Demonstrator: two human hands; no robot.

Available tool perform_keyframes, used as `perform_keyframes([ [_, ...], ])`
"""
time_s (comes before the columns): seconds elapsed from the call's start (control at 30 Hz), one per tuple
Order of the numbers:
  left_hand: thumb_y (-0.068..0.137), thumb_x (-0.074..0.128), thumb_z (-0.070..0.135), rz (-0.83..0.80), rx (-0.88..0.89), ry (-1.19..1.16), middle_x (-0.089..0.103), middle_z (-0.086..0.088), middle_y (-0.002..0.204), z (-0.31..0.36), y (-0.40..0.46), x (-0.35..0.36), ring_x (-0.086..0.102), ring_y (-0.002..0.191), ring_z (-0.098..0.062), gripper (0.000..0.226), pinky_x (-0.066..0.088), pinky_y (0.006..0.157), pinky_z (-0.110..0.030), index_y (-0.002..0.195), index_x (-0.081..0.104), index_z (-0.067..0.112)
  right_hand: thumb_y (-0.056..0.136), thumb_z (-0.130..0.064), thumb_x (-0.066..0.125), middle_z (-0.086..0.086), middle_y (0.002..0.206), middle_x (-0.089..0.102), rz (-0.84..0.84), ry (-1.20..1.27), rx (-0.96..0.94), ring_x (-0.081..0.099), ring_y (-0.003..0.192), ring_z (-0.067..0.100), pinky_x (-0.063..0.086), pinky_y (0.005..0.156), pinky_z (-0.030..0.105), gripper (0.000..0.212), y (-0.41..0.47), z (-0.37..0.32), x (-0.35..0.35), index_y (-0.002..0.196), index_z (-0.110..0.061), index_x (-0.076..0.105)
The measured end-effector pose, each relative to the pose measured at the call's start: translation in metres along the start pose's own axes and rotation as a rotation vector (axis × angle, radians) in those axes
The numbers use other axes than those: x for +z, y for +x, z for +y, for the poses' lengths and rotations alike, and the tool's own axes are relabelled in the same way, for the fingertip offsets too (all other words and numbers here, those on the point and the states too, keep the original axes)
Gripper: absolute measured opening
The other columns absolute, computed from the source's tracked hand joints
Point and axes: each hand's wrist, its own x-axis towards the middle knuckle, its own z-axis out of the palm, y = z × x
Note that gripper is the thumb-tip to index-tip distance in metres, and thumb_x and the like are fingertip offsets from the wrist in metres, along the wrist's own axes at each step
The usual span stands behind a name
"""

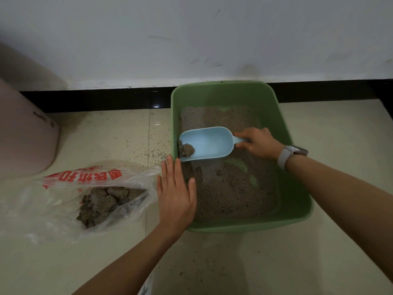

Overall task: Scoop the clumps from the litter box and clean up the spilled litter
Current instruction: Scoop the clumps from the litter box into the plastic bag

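Observation:
A green litter box [295,188] stands on the tiled floor against the wall, holding grey litter [229,188]. My right hand [258,142] grips the handle of a light blue scoop [209,142] inside the box. A grey clump [186,150] lies at the scoop's mouth by the box's left wall. With straight fingers, my left hand [175,192] lies flat over the box's left rim. A clear plastic bag [100,192] with red print sits on the floor to the left, with several clumps [102,202] inside.
Spilled litter grains [148,153] dot the tiles left of the box, and more [202,265] lie in front of it. A pink rounded container [25,133] stands at the far left. A black baseboard [95,99] runs along the white wall.

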Motion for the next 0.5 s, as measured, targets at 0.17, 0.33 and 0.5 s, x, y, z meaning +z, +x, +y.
perform_keyframes([
  [0.17, 0.091, 0.014, 0.046, 0.018, 0.013, -0.008, 0.006, -0.004, 0.156, -0.001, -0.001, 0.002, -0.002, 0.143, -0.014, 0.067, 0.007, 0.116, -0.043, 0.148, 0.013, 0.011, 0.093, -0.014, 0.052, 0.015, 0.115, 0.061, 0.061, 0.165, 0.014, 0.051, 0.105, 0.031, 0.039, 0.093, 0.045, 0.035, 0.003, 0.008, 0.024, 0.127, -0.011, 0.054],
  [0.33, 0.092, 0.019, 0.042, 0.041, 0.032, 0.003, 0.012, -0.008, 0.155, -0.004, -0.001, 0.004, 0.005, 0.143, -0.018, 0.064, 0.012, 0.114, -0.043, 0.146, 0.019, 0.007, 0.091, -0.010, 0.052, 0.017, 0.114, 0.060, 0.112, 0.232, 0.025, 0.052, 0.106, 0.033, 0.040, 0.091, 0.042, 0.032, 0.010, 0.008, 0.037, 0.123, -0.008, 0.056],
  [0.5, 0.094, 0.021, 0.040, 0.041, 0.046, 0.017, 0.009, -0.006, 0.153, -0.005, 0.000, 0.006, 0.008, 0.143, -0.021, 0.062, 0.016, 0.114, -0.047, 0.145, 0.022, 0.006, 0.093, -0.009, 0.049, 0.018, 0.119, 0.057, 0.138, 0.231, 0.057, 0.051, 0.110, 0.034, 0.037, 0.096, 0.046, 0.032, 0.021, 0.008, 0.037, 0.125, -0.008, 0.054],
])
